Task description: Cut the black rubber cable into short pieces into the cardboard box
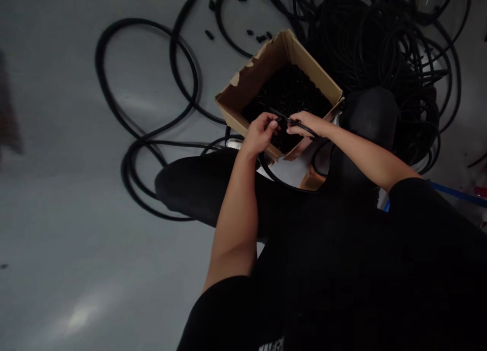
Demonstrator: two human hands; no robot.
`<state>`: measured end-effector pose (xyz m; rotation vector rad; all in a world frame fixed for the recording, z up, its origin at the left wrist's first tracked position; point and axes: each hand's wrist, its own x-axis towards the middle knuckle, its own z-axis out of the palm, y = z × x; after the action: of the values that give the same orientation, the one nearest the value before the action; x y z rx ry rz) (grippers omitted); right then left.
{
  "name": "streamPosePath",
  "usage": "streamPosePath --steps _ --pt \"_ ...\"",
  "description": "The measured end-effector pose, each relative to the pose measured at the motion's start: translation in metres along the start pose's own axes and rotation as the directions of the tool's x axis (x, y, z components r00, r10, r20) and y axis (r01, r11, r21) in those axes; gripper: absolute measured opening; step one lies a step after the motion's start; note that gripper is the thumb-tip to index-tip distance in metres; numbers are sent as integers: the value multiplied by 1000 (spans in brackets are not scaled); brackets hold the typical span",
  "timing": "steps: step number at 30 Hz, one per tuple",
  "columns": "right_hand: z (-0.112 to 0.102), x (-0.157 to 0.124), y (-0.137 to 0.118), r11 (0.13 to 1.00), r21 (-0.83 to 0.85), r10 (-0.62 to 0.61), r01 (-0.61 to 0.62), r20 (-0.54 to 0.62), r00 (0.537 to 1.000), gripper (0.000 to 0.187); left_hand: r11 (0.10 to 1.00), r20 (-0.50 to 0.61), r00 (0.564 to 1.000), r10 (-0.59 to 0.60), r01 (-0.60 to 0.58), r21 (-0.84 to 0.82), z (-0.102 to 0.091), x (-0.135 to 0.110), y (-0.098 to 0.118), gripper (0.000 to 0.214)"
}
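My left hand [262, 132] is closed in a pinch over the near side of an open cardboard box [317, 69]. Its fingers hold a black tube, and a length of black tube [274, 177] curves away below that hand. My right hand [306, 124] is wrapped round dark-handled scissors [312, 133]. The scissor blades point left and lie close to my left fingertips; whether they touch the tube I cannot tell. Many small black pieces [292, 84] fill the bottom of the box, too dark to make out singly.
A large tangle of black tubing [365, 41] lies beyond the box on the right. Loose loops [102, 72] spread over the grey floor to the left. Several short black pieces [209, 35] are scattered behind the box. My bent knees [369, 112] flank it.
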<state>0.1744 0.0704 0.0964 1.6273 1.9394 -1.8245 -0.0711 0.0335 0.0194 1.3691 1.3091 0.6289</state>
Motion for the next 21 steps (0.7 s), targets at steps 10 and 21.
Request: streamPosePath --steps 10,21 --pt "6 9 18 992 123 -9 3 50 999 21 999 -63 997 -36 35 -10 -2 1 -13 66" --pt "14 26 46 979 -57 -192 196 69 979 25 987 -132 991 -35 13 -162 6 10 -27 70"
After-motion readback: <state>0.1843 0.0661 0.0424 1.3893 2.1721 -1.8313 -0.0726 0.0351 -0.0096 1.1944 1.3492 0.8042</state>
